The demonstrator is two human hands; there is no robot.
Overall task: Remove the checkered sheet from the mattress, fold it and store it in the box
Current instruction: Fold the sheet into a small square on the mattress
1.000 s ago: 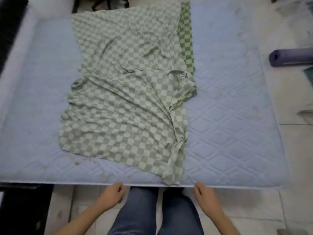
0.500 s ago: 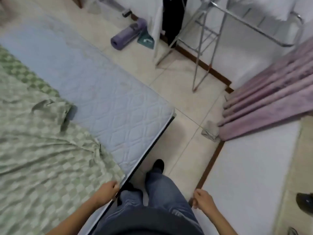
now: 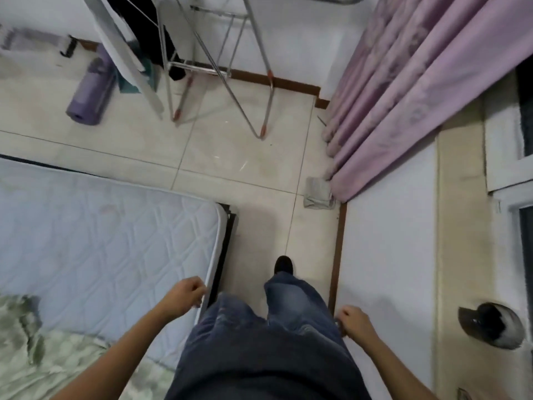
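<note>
The green and white checkered sheet lies crumpled on the pale blue quilted mattress, showing only at the lower left of the head view. My left hand hangs over the mattress's right edge with fingers curled, holding nothing. My right hand is loosely closed beside my right leg near the wall, also empty. Neither hand touches the sheet. No box is in view.
A narrow strip of tiled floor runs between the mattress and the white wall. Ahead stand a metal drying rack, a rolled purple mat and pink curtains. A grey cloth lies by the curtain's foot.
The view has swung from facing the mattress and sheet to the right, along the floor beside the mattress. Both hands stay low and empty, and the sheet has slid to the lower left.
</note>
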